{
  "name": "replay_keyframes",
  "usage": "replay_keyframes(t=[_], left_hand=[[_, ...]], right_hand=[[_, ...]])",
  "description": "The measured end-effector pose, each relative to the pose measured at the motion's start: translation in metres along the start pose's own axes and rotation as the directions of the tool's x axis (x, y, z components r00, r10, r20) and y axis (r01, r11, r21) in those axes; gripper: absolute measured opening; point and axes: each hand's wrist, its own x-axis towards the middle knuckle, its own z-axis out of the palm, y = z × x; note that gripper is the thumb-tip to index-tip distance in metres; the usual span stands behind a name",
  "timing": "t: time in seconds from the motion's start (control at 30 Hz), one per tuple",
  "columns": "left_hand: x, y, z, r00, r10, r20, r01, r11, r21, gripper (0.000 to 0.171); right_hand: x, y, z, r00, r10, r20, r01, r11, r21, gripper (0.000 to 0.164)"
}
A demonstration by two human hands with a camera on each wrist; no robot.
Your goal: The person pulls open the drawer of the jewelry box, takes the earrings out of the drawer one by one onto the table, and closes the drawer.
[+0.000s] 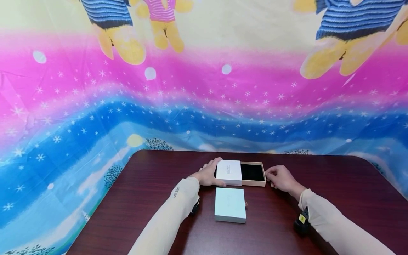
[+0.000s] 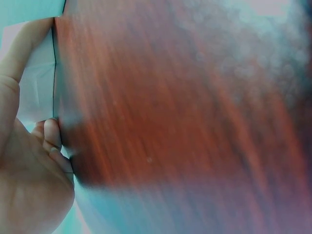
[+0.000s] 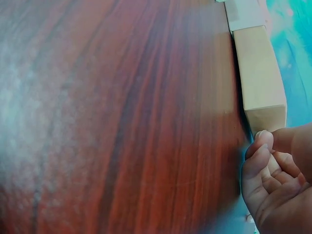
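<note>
Slide-out drawer box (image 1: 228,173), partly open, on the glossy wood-grain tabletop (image 1: 159,184).
Left hand (image 1: 208,174) grips smooth white sleeve (image 1: 228,179); right hand (image 1: 280,178) pinches end of tan, black-bottomed drawer (image 3: 261,68). Flat pale-mint box (image 1: 230,203) just nearer the person.

Room of unclear kind, dark wood-grain table (image 1: 143,184), colourful snowflake-printed cloth backdrop (image 1: 197,83) behind it

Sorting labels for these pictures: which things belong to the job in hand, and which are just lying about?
In the job: white box cover, black-lined tray, left hand, right hand.

Seemingly not involved: pale closed box, untouched; patterned backdrop.
</note>
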Motion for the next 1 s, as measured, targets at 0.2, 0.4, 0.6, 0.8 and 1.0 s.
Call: replay_keyframes(t=[0.2,0.4,0.6,0.8,1.0], left_hand=[[-0.0013,0.0004,-0.0010,1.000,-0.011,0.003,0.011,1.000,-0.006,0.111],[-0.0029,0.0020,-0.0010,1.000,-0.020,0.003,0.020,1.000,-0.003,0.112],[-0.0012,0.0012,-0.0004,1.000,-0.010,0.003,0.010,1.000,-0.006,0.111],[-0.0020,0.0023,-0.0016,1.000,-0.011,0.008,0.011,1.000,-0.013,0.113],[-0.0063,0.0064,-0.0030,1.000,-0.011,0.012,0.011,1.000,-0.008,0.111]], right_hand=[[0.0004,-0.0016,0.0007,1.000,-0.005,0.005,0.005,1.000,0.003,0.023],[-0.0004,-0.0031,0.0017,1.000,-0.003,0.009,0.002,1.000,0.005,0.024],[0.0017,-0.0026,0.0025,1.000,-0.008,0.007,0.008,1.000,0.006,0.024],[0.0042,-0.0002,0.0044,1.000,-0.003,0.003,0.003,1.000,0.011,0.023],[0.0047,0.0012,0.0056,1.000,0.003,0.001,-0.003,1.000,0.013,0.023]])
